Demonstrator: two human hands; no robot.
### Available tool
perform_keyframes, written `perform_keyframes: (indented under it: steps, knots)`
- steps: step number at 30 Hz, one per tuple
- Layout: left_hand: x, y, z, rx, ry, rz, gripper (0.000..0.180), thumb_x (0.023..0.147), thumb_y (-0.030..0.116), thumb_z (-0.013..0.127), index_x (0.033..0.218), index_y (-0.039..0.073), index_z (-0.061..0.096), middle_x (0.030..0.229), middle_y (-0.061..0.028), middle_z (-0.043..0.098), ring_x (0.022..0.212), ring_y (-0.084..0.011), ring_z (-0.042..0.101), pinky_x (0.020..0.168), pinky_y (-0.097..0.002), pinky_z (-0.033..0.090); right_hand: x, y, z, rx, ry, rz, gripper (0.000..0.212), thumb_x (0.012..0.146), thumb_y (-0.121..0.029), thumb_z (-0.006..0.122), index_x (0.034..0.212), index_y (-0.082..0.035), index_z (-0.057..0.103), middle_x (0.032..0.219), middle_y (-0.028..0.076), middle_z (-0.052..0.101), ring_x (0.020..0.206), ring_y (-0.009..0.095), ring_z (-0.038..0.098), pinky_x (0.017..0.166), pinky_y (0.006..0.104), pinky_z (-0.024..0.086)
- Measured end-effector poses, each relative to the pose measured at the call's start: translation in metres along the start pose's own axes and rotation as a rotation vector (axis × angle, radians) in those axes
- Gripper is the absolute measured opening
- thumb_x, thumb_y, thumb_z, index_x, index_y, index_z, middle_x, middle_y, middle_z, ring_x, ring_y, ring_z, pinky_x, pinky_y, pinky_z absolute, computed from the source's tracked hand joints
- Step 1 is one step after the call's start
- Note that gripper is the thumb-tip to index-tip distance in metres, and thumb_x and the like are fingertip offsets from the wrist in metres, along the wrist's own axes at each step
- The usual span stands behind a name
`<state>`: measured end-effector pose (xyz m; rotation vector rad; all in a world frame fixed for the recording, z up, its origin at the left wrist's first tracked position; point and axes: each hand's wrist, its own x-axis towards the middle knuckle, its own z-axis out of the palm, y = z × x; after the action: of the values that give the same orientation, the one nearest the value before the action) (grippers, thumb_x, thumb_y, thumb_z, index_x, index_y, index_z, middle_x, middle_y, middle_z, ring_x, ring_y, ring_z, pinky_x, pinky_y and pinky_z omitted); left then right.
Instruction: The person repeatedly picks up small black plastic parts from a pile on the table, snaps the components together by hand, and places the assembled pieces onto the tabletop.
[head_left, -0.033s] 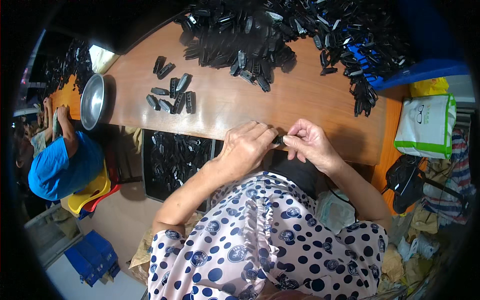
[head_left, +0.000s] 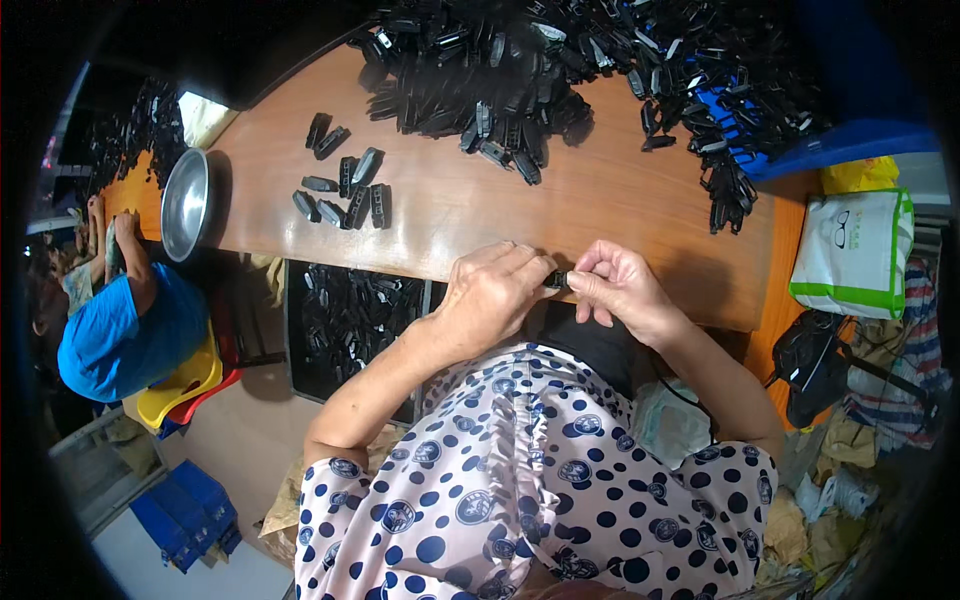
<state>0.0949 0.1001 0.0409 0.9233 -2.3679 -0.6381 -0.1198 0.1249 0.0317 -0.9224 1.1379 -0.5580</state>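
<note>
At the near edge of the brown table, a small black plastic part (head_left: 555,279) is mostly covered by fingers. My left hand (head_left: 497,290) is closed around it, back of the hand upward. My right hand (head_left: 622,290) pinches at the right end of the same part with thumb and forefinger, its other fingers curled. Whether something smaller sits in that pinch is hidden. Several similar black parts (head_left: 345,190) lie loosely on the table ahead and to the left of my hands. A large heap of black parts (head_left: 490,90) covers the far side.
A blue container (head_left: 850,145) with more parts stands at far right. A metal bowl (head_left: 186,205) sits at the table's left edge. Below the table at left is a dark bin (head_left: 350,320) of parts. A white-green bag (head_left: 850,250) hangs right. A person in blue (head_left: 130,330) works at left.
</note>
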Motion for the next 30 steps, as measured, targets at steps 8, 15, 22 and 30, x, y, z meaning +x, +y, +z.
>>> perform_keyframes:
  steps: [8,15,22,30]
  knots:
    - [0.008,-0.016,0.037,-0.846,0.141,-0.456,0.017,0.084,0.005,0.064,0.1,0.0,0.064,0.106,-0.0105,0.059,0.092,-0.0186,0.058,0.083,-0.0289,0.047,0.025,-0.015,0.0,0.418,-0.127,0.083,0.035,0.096,-0.036,0.051,0.114,-0.006,0.047,0.093,0.003,0.057,0.075,0.011,0.06,0.057,0.0178,0.045]
    - [0.012,-0.012,0.04,-1.446,0.203,-0.675,0.032,0.09,0.023,0.062,0.111,-0.001,0.057,0.115,-0.0075,0.05,0.066,-0.0088,0.054,0.059,-0.0226,0.049,0.04,-0.003,-0.006,0.519,-0.431,-0.029,0.043,0.101,-0.032,0.04,0.134,-0.005,0.041,0.09,0.007,0.057,0.08,0.014,0.059,0.059,0.0223,0.048]
    - [0.007,-0.031,0.03,-1.018,0.241,-0.63,0.026,0.095,0.026,0.054,0.098,0.0,0.058,0.109,-0.0076,0.057,0.091,-0.014,0.055,0.08,-0.0259,0.045,0.049,-0.003,-0.026,-0.364,-0.097,-0.361,0.038,0.094,-0.026,0.054,0.121,-0.001,0.051,0.078,0.006,0.057,0.071,0.018,0.06,0.065,0.0296,0.049]
    - [0.04,-0.093,-0.007,0.368,0.144,-0.233,0.026,0.085,0.011,0.06,0.11,0.01,0.061,0.086,-0.0087,0.058,0.085,-0.0276,0.055,0.078,-0.0383,0.038,0.08,-0.051,-0.131,-0.984,0.561,-0.192,0.031,0.093,-0.031,0.052,0.108,-0.004,0.052,0.091,0.02,0.065,0.086,0.036,0.063,0.072,0.0441,0.047]
